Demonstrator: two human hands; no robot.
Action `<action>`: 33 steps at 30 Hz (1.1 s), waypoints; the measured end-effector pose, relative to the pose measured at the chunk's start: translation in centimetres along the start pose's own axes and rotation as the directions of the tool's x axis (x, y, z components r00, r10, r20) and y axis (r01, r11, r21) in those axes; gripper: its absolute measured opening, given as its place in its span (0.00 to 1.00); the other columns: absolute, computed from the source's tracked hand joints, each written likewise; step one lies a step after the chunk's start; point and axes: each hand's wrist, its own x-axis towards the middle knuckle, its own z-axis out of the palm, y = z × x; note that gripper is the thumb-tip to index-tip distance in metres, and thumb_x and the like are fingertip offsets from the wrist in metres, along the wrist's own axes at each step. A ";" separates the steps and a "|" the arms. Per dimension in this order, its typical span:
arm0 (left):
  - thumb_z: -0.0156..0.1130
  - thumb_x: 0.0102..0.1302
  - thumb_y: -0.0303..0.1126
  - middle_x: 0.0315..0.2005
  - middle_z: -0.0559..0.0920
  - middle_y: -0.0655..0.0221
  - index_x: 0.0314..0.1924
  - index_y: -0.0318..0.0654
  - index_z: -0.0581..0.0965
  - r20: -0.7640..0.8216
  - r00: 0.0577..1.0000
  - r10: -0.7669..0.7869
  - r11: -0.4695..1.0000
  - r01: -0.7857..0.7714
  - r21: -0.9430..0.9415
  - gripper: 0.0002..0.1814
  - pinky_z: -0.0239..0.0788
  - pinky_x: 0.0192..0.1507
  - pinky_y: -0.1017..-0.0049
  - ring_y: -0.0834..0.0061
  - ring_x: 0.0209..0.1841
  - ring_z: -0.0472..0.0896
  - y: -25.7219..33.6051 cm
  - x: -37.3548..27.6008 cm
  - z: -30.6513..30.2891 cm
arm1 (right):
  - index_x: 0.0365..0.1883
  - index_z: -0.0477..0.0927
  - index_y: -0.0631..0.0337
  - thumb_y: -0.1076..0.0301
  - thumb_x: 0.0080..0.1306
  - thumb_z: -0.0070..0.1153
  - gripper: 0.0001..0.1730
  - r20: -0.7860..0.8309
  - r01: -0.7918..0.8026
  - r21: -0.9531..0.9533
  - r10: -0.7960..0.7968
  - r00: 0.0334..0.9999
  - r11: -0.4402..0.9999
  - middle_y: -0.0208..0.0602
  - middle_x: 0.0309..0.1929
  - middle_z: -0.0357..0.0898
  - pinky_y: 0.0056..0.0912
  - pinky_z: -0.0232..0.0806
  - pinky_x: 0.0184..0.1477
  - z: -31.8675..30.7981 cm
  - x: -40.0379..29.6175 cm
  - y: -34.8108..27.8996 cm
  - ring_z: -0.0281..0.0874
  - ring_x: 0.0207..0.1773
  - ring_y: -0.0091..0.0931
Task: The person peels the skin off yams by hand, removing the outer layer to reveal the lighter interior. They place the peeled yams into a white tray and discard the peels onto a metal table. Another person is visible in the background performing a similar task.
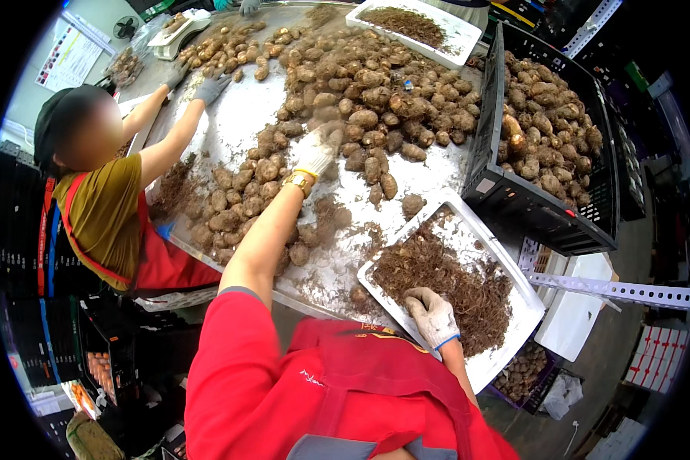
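A large pile of hairy taro corms covers the far middle of the metal table. My left hand, in a white knit glove with a gold watch at the wrist, reaches to the pile's near edge; its fingers are blurred, so its grip is unclear. A smaller heap of corms lies just left of that forearm. My right hand, in a soiled knit glove, rests with curled fingers over a white foam tray of brown root fibres. Whether it holds anything cannot be told.
A black plastic crate full of corms stands at the right. Another fibre-filled white tray lies at the far edge. At the left, a co-worker has gloved hands over the table near a white scale.
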 end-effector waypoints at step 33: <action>0.57 0.67 0.54 0.46 0.79 0.66 0.55 0.42 0.73 0.544 0.835 0.081 -0.331 0.537 -0.776 0.27 0.73 0.37 0.78 0.76 0.41 0.79 7.9 -16.8 0.7 | 0.54 0.75 0.65 0.55 0.69 0.52 0.23 -0.220 0.583 -0.023 -0.573 0.790 0.812 0.50 0.47 0.79 0.35 0.72 0.48 -2.6 4.3 -8.0 0.81 0.45 0.36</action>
